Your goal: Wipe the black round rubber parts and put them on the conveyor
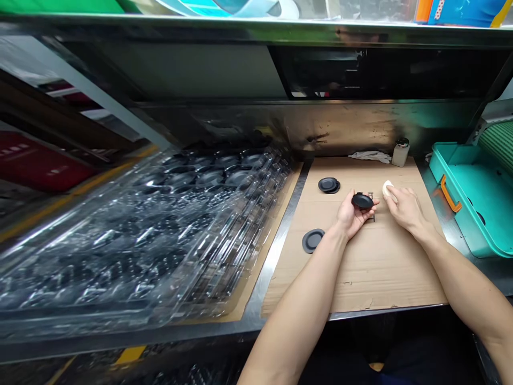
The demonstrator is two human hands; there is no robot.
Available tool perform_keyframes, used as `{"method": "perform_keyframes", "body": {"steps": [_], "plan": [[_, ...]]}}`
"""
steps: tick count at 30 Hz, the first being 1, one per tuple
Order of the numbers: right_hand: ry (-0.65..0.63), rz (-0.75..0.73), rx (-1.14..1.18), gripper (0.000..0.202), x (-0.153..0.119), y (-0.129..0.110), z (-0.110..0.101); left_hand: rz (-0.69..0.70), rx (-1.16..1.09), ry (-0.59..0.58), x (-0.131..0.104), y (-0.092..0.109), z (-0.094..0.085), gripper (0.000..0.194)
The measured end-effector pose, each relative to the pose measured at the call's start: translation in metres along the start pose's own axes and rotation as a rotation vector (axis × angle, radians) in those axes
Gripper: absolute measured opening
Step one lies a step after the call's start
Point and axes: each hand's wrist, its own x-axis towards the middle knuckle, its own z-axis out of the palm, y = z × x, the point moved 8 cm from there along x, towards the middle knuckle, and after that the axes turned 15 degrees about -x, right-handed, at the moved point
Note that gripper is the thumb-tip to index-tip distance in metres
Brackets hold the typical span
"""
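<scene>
My left hand holds a small round black part shaped like a shallow dish, its fingers curled under and around the rim. Just to the right, my right hand pinches a white pad or folded cloth, apart from the black part. Beneath both hands lies a sheet of brown cardboard. Two overlapping black round parts rest on it, farther off and to the left. Nearer me, a flat black disc lies partly behind my left forearm.
Stacked clear plastic trays with dark round pieces fill the left side. A teal bin with an orange latch stands at right. At the back are a small bottle and a crumpled white cloth. A metal shelf overhangs the bench.
</scene>
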Motion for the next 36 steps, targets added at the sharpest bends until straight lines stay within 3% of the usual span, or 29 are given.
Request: {"method": "perform_keyframes", "body": {"steps": [4,6,8,11,15,19,23,26,30,36], "plan": [[0.048,-0.216,0.113,0.042,-0.013,-0.042,-0.010,0.097,-0.020,0.000,0.006,0.000,-0.004,0.045],[0.028,-0.312,0.032,0.041,-0.021,-0.063,-0.010,0.081,-0.027,-0.019,0.008,-0.003,-0.003,0.048],[0.003,-0.292,-0.077,0.042,-0.023,-0.067,-0.008,0.071,-0.025,-0.021,0.008,-0.005,-0.004,0.049],[-0.038,-0.201,-0.157,0.044,-0.020,-0.057,-0.006,0.099,-0.021,0.017,0.009,-0.003,-0.006,0.043],[-0.040,-0.301,-0.179,0.044,-0.022,-0.057,-0.007,0.083,-0.026,0.036,0.009,-0.002,-0.009,0.043],[-0.082,-0.144,-0.240,0.045,-0.016,-0.030,-0.002,0.122,-0.014,0.063,0.008,0.007,-0.012,0.045],[-0.019,-0.046,-0.214,0.045,-0.013,-0.013,-0.006,0.099,-0.013,0.055,0.007,0.009,-0.011,0.046],[0.035,-0.139,-0.150,0.043,-0.016,-0.028,-0.011,0.118,-0.033,0.051,0.007,0.009,-0.010,0.044],[-0.003,-0.336,-0.135,0.042,-0.023,-0.050,-0.007,0.131,-0.015,0.012,0.007,0.008,-0.008,0.040],[-0.034,0.004,-0.237,0.041,-0.008,0.002,0.002,0.110,0.013,-0.017,0.005,0.009,-0.002,0.044]]}}
